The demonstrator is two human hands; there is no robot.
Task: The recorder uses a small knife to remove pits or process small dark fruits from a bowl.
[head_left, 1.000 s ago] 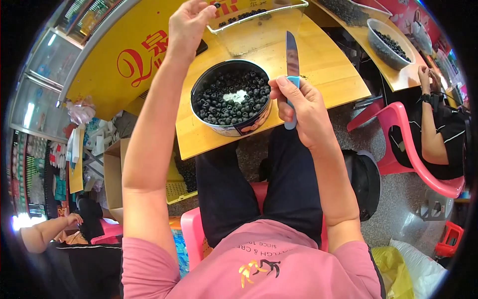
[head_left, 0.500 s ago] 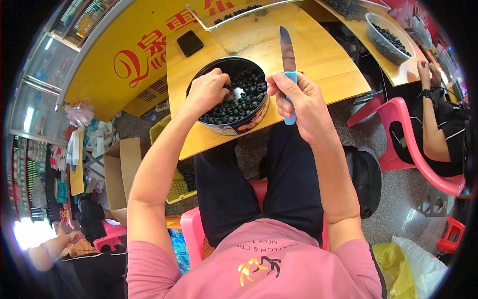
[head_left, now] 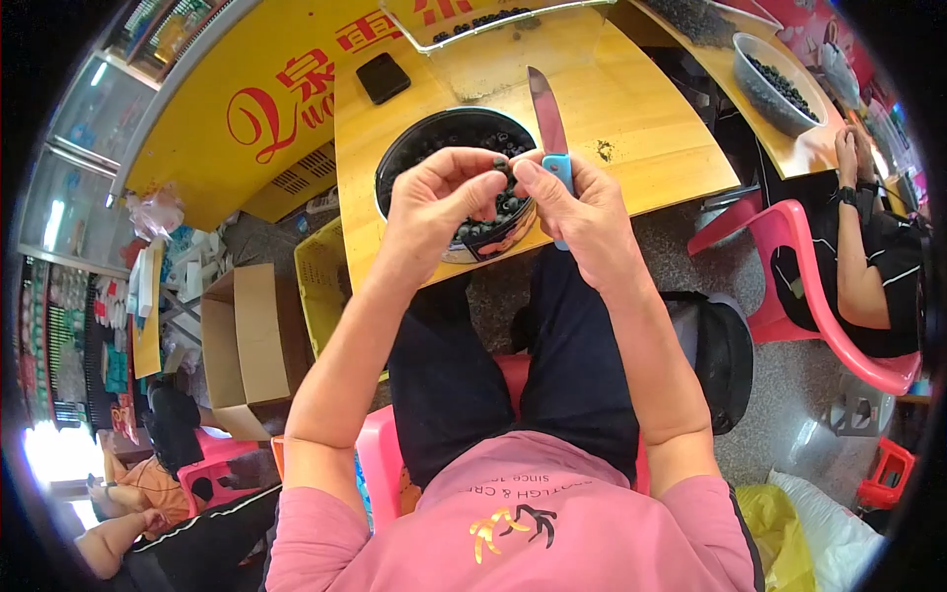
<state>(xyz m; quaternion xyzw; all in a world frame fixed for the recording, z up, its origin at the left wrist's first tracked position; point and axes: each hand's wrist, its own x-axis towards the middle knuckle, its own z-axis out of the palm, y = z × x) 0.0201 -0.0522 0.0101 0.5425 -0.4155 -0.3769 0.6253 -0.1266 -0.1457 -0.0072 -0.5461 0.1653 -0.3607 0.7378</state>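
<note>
1. The left hand pinches a small, round, dark piece in its fingers, over a round, black-lined tin.
2. The right hand's fingers grip a blue-handled, metal-bladed knife.
3. The tin stands on the yellow wooden desk.

Dark piece — beside blue-handled knife

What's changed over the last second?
The left hand went from near the clear bin into the round tin, then out toward the right hand, and now pinches a small dark piece over the tin. The right hand still holds the knife; the tin stays on the table.
</note>
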